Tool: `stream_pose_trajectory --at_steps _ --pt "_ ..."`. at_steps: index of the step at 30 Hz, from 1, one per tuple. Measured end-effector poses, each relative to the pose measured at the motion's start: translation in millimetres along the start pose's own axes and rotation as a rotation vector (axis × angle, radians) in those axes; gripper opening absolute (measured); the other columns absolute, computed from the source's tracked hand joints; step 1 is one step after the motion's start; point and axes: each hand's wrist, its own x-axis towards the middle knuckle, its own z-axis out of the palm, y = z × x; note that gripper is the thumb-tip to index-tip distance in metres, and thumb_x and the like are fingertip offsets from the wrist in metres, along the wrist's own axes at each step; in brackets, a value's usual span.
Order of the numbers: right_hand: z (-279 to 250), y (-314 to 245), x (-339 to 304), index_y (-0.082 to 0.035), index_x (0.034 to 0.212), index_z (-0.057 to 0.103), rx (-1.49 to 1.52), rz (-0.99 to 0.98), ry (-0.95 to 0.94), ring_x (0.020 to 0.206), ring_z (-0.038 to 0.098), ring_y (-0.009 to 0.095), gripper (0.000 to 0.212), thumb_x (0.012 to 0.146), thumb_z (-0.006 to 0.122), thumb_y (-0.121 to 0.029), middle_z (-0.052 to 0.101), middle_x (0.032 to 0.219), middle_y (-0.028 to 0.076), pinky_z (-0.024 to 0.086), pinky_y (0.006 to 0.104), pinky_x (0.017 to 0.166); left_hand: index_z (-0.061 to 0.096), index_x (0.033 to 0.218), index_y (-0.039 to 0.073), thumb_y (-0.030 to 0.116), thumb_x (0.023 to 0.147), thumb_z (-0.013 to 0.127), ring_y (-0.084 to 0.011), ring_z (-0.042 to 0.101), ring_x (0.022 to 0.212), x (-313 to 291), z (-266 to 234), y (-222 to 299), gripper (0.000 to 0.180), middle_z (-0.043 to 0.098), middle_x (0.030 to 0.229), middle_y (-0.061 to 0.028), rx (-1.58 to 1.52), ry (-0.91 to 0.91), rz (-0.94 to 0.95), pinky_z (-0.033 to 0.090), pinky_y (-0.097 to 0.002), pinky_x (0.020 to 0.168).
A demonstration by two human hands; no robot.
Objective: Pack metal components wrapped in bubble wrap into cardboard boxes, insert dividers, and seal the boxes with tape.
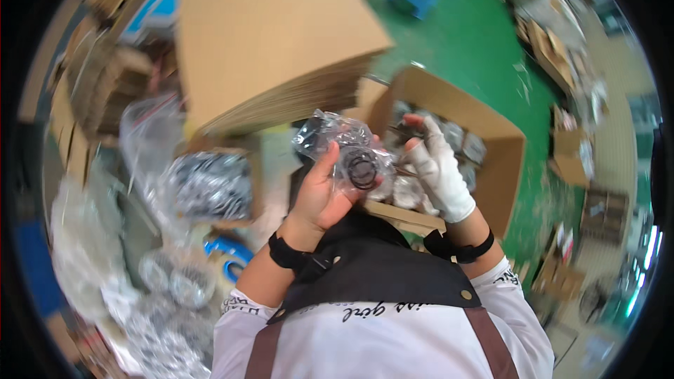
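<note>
I see the clear plastic bag (342, 139) just left of the open carton (504, 175); dark rings (363, 177) show through its film. Its long axis slants, ring end pointing toward the carton's near side, crumpled end away. My left hand (319, 200) grips it, thumb on top, fingers beneath; I judge slick film needs that broad, light support. My gloved right hand (441, 172) hangs over the carton, fingers spread, visibly gripping nothing.

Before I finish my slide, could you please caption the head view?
Left hand holding black rings in clear plastic, gloved right hand open over a carton of wrapped parts.
</note>
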Motion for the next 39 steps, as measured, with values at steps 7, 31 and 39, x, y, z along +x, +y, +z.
stream_pose_trajectory --at_steps 7,31,39 --pt "-86 128 -29 -0.001 0.085 0.057 0.288 0.405 0.103 0.069 0.057 0.008 0.028 0.074 0.079 -0.016 0.062 0.079 0.007 0.047 0.0232 0.06 0.047 0.131 0.017 0.005 0.094 0.055 -0.0265 0.055 0.114 102 18 -129 0.04 0.054 0.127 -0.0098 0.148 0.121 -0.114 0.047 -0.0427 0.096" --pt "-189 325 54 -0.001 0.111 0.055 1.198 0.71 0.056 0.079 0.064 0.018 0.028 0.093 0.063 -0.021 0.064 0.1 0.012 0.055 0.032 0.066 0.058 0.109 0.006 0.007 0.089 0.066 -0.0191 0.065 0.093 212 -68 -218 0.021 0.066 0.102 -0.0079 0.65 0.519 -0.158 0.055 -0.033 0.076" --pt "-136 313 70 -0.002 0.087 0.061 0.837 0.637 -0.185 0.066 0.059 0.013 0.017 0.081 0.075 -0.009 0.062 0.078 0.005 0.048 0.0259 0.055 0.055 0.117 0.006 0.017 0.094 0.062 -0.0231 0.063 0.099 193 -77 -199 0.027 0.064 0.107 -0.0092 0.511 0.615 -0.02 0.055 -0.0365 0.08"
